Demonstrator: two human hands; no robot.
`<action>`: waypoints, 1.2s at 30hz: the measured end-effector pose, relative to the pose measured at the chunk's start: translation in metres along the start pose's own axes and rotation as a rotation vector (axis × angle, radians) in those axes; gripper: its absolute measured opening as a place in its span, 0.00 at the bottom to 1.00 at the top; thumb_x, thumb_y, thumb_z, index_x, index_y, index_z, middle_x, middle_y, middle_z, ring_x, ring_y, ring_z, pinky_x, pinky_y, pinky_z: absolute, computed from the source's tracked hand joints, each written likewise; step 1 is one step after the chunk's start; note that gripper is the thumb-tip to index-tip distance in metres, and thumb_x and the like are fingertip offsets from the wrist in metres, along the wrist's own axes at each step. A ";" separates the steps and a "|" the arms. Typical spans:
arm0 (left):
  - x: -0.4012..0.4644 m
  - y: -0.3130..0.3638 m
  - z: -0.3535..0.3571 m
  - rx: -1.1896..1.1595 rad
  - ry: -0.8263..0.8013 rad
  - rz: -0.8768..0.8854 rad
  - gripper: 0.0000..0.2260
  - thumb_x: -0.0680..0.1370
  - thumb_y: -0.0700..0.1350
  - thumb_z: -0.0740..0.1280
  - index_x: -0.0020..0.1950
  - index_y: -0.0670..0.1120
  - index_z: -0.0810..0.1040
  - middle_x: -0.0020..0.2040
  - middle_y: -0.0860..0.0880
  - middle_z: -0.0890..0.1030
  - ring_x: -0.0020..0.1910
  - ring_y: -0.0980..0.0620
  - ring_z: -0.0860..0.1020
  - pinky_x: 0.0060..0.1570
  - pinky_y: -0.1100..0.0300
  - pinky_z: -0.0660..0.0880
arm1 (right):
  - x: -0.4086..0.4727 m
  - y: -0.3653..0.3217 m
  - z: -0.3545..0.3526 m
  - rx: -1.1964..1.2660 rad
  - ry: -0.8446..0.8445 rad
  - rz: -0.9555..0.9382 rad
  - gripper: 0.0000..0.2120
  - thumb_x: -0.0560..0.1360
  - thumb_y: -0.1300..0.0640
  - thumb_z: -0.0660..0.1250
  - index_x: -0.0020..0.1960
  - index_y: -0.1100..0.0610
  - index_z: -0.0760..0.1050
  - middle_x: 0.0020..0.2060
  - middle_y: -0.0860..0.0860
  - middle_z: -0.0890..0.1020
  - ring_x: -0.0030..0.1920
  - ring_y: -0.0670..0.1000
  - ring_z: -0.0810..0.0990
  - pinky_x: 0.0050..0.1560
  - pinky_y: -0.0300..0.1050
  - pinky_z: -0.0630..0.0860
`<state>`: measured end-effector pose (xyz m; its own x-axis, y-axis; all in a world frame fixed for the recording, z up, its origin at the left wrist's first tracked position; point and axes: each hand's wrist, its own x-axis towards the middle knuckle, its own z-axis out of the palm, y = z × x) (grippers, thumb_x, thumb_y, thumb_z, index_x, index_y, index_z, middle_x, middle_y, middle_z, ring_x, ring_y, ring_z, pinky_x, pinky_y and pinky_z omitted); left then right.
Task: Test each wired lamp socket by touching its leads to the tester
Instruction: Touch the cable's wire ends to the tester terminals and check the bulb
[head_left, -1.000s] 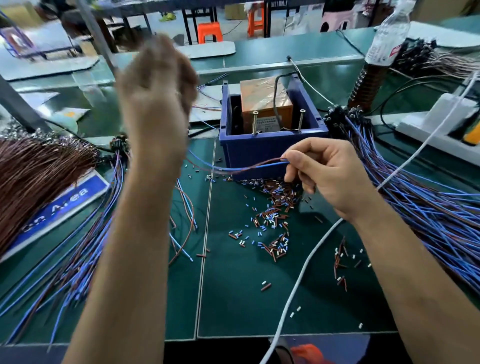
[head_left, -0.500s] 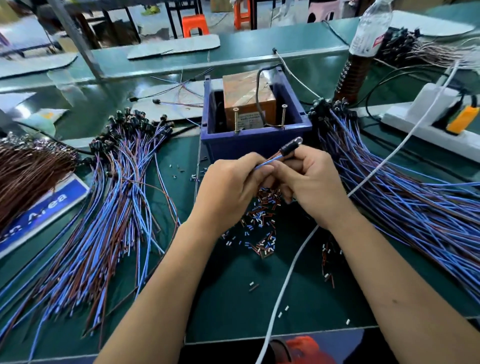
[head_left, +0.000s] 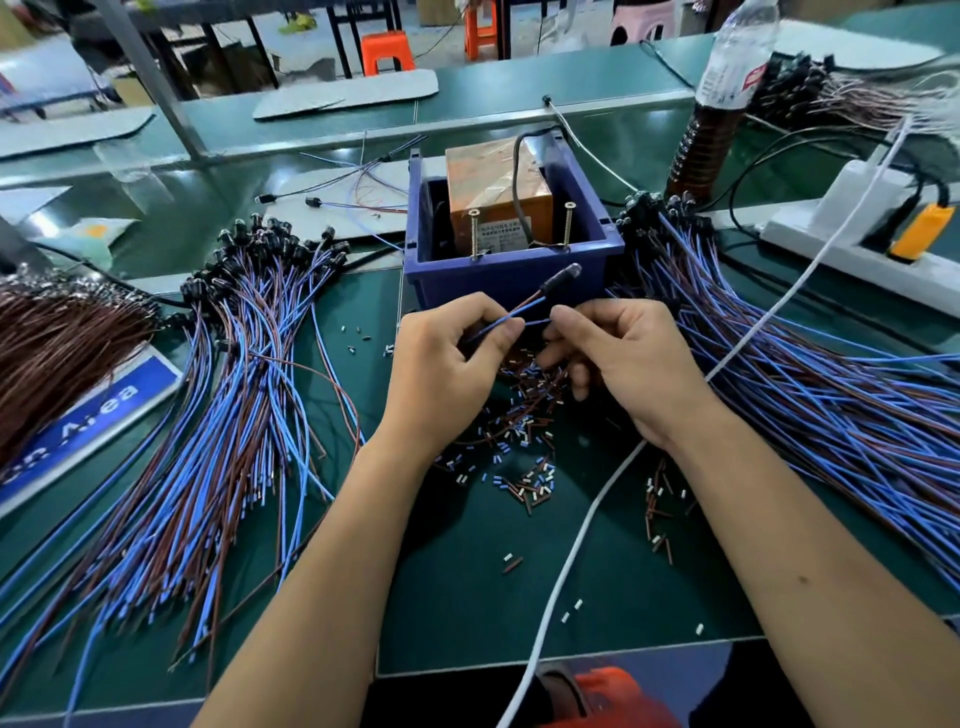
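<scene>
Nearest the camera, both forearms reach in over the green mat (head_left: 467, 597), crossed by a white cable (head_left: 576, 540) and strewn with short cut bits of wire insulation (head_left: 524, 441). Just beyond, the left hand (head_left: 441, 364) pinches the blue and brown leads (head_left: 511, 314) of one lamp socket (head_left: 561, 278) between thumb and forefinger, and the socket stands up at a slant just in front of the blue bin's near wall. The right hand (head_left: 618, 358) pinches a blue lead at its fingertips, its other fingers curled under. This looks like the preparing step: the pair of leads is being sorted and parted before the test. The next move would call for bringing the two bare ends up and over to the two upright screws (head_left: 474, 234) that stand in the blue bin (head_left: 509, 275) before the orange tester (head_left: 501, 197), one end to each, without the ends touching one another. To the left lies a fanned pile of wired sockets (head_left: 223, 415), to the right another pile (head_left: 810, 395); which is tested and which is waiting cannot be told. The lead ends themselves are hidden within the hands, so whether they are stripped is unclear. The tester's label is too small to read, and the bottle (head_left: 727, 98) beyond is cut off at the top.
</scene>
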<state>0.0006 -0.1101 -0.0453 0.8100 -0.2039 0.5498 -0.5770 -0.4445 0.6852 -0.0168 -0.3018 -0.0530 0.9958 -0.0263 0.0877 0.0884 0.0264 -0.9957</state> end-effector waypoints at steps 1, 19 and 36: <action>0.000 0.000 0.000 0.002 -0.005 -0.003 0.09 0.81 0.45 0.71 0.41 0.47 0.80 0.29 0.52 0.73 0.29 0.56 0.69 0.31 0.57 0.67 | -0.001 -0.001 0.000 0.006 -0.014 0.001 0.11 0.82 0.55 0.69 0.46 0.61 0.83 0.37 0.59 0.87 0.24 0.47 0.73 0.26 0.40 0.75; -0.004 0.000 0.007 -0.074 -0.211 -0.108 0.08 0.81 0.49 0.70 0.42 0.50 0.81 0.33 0.56 0.85 0.32 0.61 0.80 0.35 0.66 0.73 | -0.004 -0.006 0.002 0.141 0.002 -0.005 0.09 0.79 0.73 0.68 0.49 0.62 0.83 0.39 0.57 0.87 0.37 0.53 0.87 0.40 0.44 0.85; 0.000 -0.001 0.011 -0.379 -0.175 -0.325 0.04 0.78 0.43 0.72 0.45 0.47 0.85 0.36 0.49 0.86 0.36 0.57 0.83 0.43 0.63 0.78 | -0.004 -0.007 0.000 0.033 0.066 -0.070 0.06 0.74 0.68 0.76 0.45 0.58 0.83 0.37 0.53 0.87 0.35 0.49 0.84 0.33 0.41 0.81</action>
<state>0.0027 -0.1193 -0.0514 0.9402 -0.2647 0.2146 -0.2642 -0.1686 0.9496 -0.0213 -0.3015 -0.0468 0.9835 -0.0950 0.1541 0.1597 0.0553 -0.9856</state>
